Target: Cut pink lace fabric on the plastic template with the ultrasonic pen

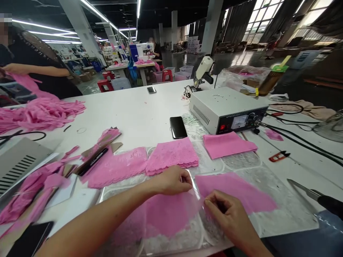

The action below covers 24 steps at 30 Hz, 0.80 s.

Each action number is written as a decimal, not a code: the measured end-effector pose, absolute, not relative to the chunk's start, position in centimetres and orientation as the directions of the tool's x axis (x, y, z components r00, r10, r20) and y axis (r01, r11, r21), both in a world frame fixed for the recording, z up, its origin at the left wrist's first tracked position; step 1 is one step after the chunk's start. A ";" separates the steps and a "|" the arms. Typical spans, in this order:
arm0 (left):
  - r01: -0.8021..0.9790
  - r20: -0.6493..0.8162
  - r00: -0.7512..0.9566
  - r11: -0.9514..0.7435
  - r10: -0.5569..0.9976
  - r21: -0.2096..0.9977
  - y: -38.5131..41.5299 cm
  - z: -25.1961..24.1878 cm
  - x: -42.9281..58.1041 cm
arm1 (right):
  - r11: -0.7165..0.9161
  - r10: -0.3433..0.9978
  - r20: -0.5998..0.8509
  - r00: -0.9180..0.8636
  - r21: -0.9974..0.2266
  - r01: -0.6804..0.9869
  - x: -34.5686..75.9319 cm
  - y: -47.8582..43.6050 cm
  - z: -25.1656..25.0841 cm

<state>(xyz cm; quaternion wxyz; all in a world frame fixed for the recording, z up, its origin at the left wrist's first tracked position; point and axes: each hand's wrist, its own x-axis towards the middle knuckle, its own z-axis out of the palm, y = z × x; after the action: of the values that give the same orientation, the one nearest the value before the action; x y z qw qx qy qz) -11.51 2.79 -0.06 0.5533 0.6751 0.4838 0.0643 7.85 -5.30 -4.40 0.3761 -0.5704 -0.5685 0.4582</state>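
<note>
My left hand and my right hand are both closed in a pinch over pink fabric pieces lying on a clear plastic sheet at the table's near edge. The left fingers grip the edge of a thin see-through strip between the pieces. The right fingers pinch the pink fabric near its left end. Just beyond the hands lies a stack of pink lace pieces, with another flat pink stack to its right.
A grey-white control box with cables stands behind, a black phone beside it. Scissors lie at right, red snips nearby. Pink strips are heaped at left, where another person handles fabric.
</note>
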 end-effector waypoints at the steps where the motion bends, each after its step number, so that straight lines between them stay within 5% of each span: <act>1: 0.577 -0.448 0.524 0.085 0.724 0.813 2.8 -0.1 -11.5 | -0.077 0.992 -0.103 -0.067 -0.949 0.307 7.8 -5.3 -4.2; 24: 0.526 -0.329 0.526 0.004 0.784 0.851 2.1 -0.4 -12.7 | -0.049 0.997 -0.069 -0.039 -0.928 0.369 7.0 -5.5 -3.9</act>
<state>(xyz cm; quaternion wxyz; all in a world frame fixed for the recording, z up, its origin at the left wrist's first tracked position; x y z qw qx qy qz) -12.66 2.06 -0.36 0.5291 0.6950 0.4712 0.1220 6.96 -5.55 -3.90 0.3693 -0.5867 -0.5821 0.4249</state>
